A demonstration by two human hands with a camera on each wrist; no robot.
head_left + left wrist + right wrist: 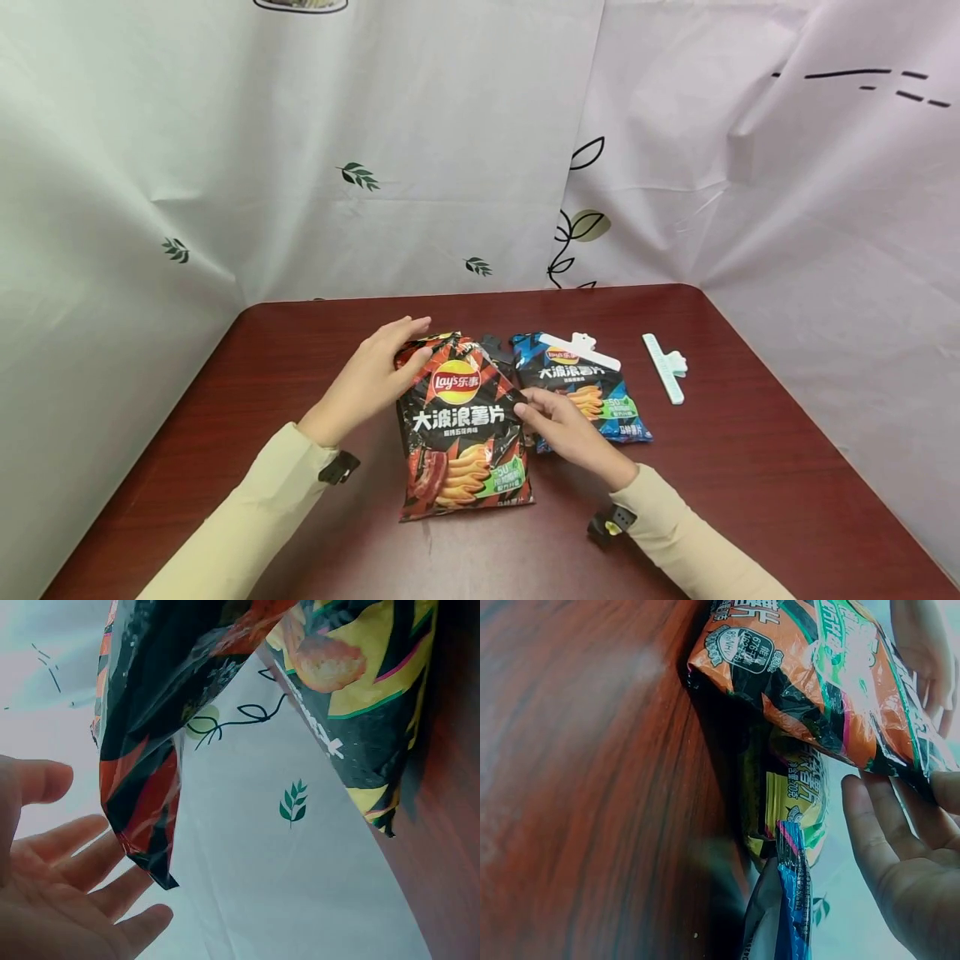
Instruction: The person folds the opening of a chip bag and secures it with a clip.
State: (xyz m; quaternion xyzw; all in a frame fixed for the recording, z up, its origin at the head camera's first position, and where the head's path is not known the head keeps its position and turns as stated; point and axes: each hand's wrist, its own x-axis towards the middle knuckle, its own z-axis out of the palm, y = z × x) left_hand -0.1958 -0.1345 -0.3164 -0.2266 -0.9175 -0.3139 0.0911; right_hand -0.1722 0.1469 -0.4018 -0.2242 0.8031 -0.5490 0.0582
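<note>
A black-and-red bag of potato chips (465, 454) stands tilted over the middle of the table, its printed front towards me. My right hand (573, 433) pinches its right edge, thumb in front and fingers behind. At the upper left corner is my left hand (371, 379), fingers spread and nearly straight; in the left wrist view they reach beside the bag's corner (142, 832). Behind it a yellow chip bag (360, 682) shows in both wrist views, mostly hidden from the head view. A blue chip bag (547, 383) lies to the right, with a white bag clip (581, 352) across its top.
A pale mint bag clip (663, 371) lies on the dark red table (750, 467), right of the blue bag. Between the two front bags a dark clip-like piece (495, 350) peeks out. A white printed cloth (450, 150) hangs behind the table.
</note>
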